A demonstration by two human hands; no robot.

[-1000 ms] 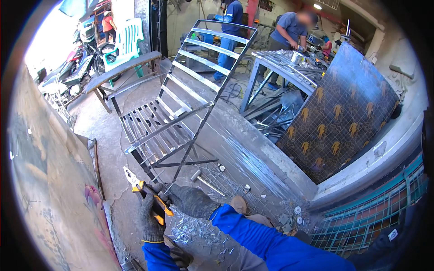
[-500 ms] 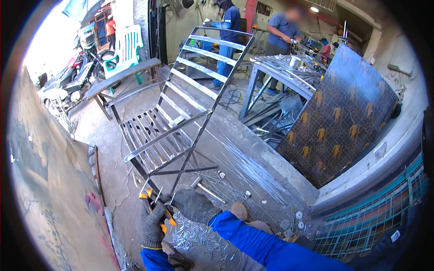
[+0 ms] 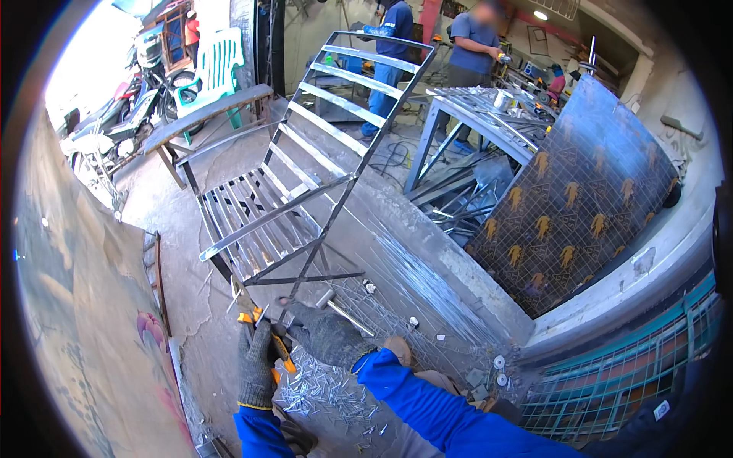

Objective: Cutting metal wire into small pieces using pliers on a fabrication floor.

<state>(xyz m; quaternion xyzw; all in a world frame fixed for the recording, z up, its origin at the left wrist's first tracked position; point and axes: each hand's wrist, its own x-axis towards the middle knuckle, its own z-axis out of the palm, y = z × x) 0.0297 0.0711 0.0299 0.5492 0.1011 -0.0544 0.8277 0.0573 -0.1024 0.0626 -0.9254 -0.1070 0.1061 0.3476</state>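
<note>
My left hand (image 3: 258,365), in a dark grey knit glove, is closed around a hand tool with orange-and-black handles (image 3: 282,355), which looks like pliers or a cutter. A thin bright metal piece (image 3: 258,314) shows at the tool's upper end. My right hand (image 3: 328,334), gloved alike, is curled right beside it; what its fingers hold is hidden. Both hands are low, by the near leg of a slatted metal chair frame (image 3: 279,197). Beneath them, many short cut metal pieces (image 3: 324,391) litter the floor. A hammer (image 3: 347,314) lies just beyond my right hand.
Long thin rods (image 3: 427,267) lie along the concrete step. A patterned board (image 3: 573,198) leans at right above teal wire mesh (image 3: 618,389). Behind are a metal worktable (image 3: 466,103), two standing people, a bench (image 3: 206,114) and a green plastic chair (image 3: 214,72). A painted sheet (image 3: 84,305) stands left.
My view has shifted slightly, so the chair frame appears a little higher and further left. Both hands stay together at the tool, with only small movement.
</note>
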